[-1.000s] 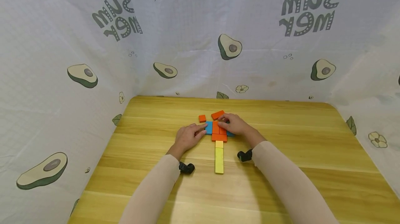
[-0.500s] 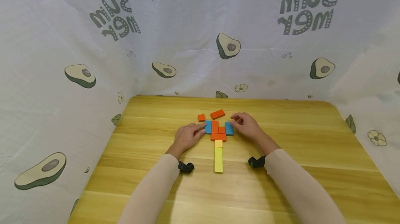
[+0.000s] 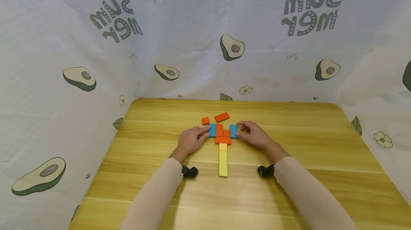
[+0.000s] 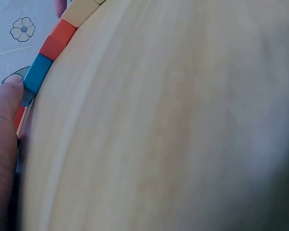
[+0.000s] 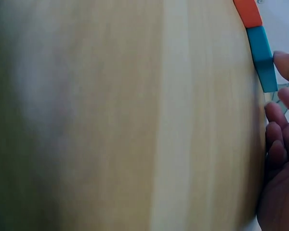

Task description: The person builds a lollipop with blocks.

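In the head view, flat blocks lie joined on the wooden table. A blue block [image 3: 212, 130] is at the left, beside an upright orange block [image 3: 219, 129] and a small orange square [image 3: 226, 133]. Another blue block [image 3: 233, 132] sits at the right. Below them lie a wide orange block [image 3: 223, 140], a small yellow block [image 3: 223, 147] and a long yellow block [image 3: 223, 164]. My left hand [image 3: 190, 139] touches the left blue block with an outstretched index finger and the thumb. The thumb of my right hand [image 3: 255, 135] touches the right blue block's outer side; its other fingers bend loosely.
Behind the joined blocks lie a loose orange square [image 3: 205, 121] and a tilted orange block [image 3: 222, 117]. Each wrist wears a black camera, the left camera [image 3: 190, 172] and the right camera [image 3: 265, 171]. A printed white curtain [image 3: 199, 44] surrounds the wooden table [image 3: 289, 126].
My right hand has left the orange blocks, moving right and then slightly nearer, to the right blue block's outer side. The small orange square has come into sight. My left hand has stayed put.
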Available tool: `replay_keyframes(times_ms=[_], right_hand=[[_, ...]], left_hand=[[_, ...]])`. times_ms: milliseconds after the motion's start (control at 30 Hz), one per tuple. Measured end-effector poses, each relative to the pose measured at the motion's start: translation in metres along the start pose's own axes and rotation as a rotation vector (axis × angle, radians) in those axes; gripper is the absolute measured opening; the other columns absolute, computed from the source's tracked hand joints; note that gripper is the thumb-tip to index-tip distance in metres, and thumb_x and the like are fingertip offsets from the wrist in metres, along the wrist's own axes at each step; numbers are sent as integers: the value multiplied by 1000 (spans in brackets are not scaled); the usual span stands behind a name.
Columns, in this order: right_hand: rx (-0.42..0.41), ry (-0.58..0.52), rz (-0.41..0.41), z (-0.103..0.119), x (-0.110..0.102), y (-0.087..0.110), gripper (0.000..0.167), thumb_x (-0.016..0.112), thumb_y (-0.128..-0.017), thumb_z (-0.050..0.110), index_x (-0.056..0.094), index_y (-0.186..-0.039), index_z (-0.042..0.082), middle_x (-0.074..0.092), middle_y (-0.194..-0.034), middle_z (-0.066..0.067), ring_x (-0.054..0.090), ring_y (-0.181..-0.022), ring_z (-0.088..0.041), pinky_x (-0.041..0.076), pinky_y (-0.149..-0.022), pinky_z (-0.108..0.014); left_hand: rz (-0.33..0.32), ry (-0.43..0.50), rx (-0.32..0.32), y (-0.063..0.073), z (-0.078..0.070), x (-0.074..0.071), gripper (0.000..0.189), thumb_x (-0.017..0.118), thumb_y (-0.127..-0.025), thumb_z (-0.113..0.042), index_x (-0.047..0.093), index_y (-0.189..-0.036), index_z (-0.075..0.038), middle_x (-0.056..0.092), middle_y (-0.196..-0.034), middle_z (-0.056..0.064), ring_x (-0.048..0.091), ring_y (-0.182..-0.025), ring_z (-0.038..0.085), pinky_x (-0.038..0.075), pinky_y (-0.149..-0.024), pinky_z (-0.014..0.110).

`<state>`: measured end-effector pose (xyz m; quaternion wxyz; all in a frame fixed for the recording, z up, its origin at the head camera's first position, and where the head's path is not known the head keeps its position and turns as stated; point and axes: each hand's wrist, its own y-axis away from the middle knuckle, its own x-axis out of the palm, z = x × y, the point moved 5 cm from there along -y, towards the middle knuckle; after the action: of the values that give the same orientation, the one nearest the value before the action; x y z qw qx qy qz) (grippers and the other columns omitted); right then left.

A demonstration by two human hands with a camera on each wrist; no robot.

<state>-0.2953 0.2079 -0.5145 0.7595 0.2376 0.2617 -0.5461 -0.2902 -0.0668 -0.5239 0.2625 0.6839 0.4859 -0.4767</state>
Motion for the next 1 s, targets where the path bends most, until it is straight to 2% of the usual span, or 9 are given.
replay_keyframes(times_ms=[167, 467, 767, 867, 1000], right_hand=[[-20, 34, -21, 0, 1, 1, 49, 72, -101, 25, 61, -143, 3, 61, -122, -19, 54, -109, -33, 46, -101, -50], [-4, 57, -22, 6, 2, 2, 48, 72, -101, 25, 61, -142, 3, 59, -119, -19, 53, -107, -34, 45, -98, -50], [6, 62, -26, 8, -2, 4, 48, 72, -100, 27, 62, -140, 3, 59, -118, -18, 52, -106, -32, 45, -95, -47], [11, 58, -31, 8, -3, 5, 47, 72, -100, 26, 62, -139, 3, 59, -117, -17, 52, -105, -32, 45, -95, -47], [3, 48, -25, 9, -1, 4, 47, 72, -100, 26, 62, -139, 3, 59, -117, -17, 52, -105, -32, 44, -95, -46]], left_hand=[[7, 2, -7, 0, -1, -1, 44, 51, -109, -51, 57, -151, -41, 51, -78, -7, 38, -59, 11, 28, -58, 26], [-7, 57, -21, 3, 1, -1, 45, 50, -109, -53, 57, -151, -41, 51, -77, -7, 37, -58, 10, 27, -58, 25], [-60, 263, -124, -1, 5, -3, 45, 55, -107, -48, 61, -149, -33, 58, -76, -7, 48, -62, 11, 34, -59, 28], [-66, 245, -147, -7, 6, -6, 45, 56, -107, -47, 63, -148, -30, 58, -76, -7, 48, -61, 11, 33, -56, 27], [-37, 154, -166, -16, 8, -12, 47, 55, -108, -48, 60, -151, -28, 57, -71, -4, 53, -60, 19, 34, -52, 30]])
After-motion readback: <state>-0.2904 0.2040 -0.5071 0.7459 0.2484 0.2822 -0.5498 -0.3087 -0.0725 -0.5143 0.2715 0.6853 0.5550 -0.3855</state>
